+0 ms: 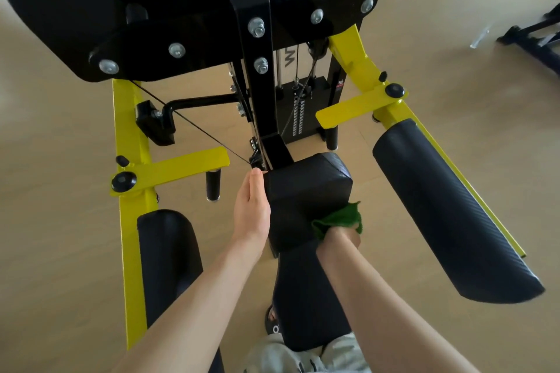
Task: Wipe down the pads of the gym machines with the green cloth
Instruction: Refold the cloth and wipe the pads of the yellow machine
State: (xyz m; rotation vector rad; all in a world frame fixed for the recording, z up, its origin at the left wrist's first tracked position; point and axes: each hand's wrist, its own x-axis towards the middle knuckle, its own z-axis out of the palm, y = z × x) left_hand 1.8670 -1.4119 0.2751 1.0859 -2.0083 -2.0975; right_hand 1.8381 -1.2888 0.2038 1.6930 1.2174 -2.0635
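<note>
Now the left hand (253, 209) lies flat, fingers straight, against the pad (306, 191); the right hand (341, 236), mostly hidden, seemingly grips the cloth (341, 216).

Right hand (341, 236) fingers hidden under green cloth (341, 218).
</note>
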